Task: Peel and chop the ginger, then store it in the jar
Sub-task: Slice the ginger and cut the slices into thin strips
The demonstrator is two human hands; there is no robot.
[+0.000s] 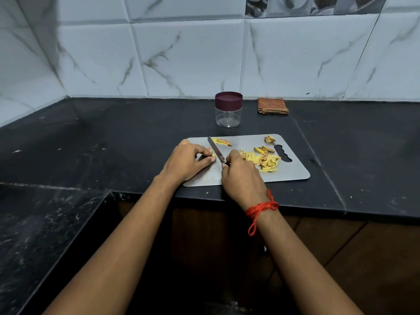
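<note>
Where tiled walls (193, 57) end, a black counter (113, 137) bears a board (293, 171).

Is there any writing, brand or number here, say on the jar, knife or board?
No readable text anywhere.
The jar, its lid, the knife and the cutting board show no lettering.
The patterned tiles at the top show only blurred pictures.

Black desk (136, 137) bearing a grey cutting board (293, 171). Left hand (188, 161) pinches a small ginger piece (213, 155) on the board; right hand (241, 176) grips a knife (216, 149), blade angled just beside that piece. Cut ginger strips (266, 161) heaped at board's right. Lidded clear jar (228, 109) and folded cloth (272, 106) behind.
</note>
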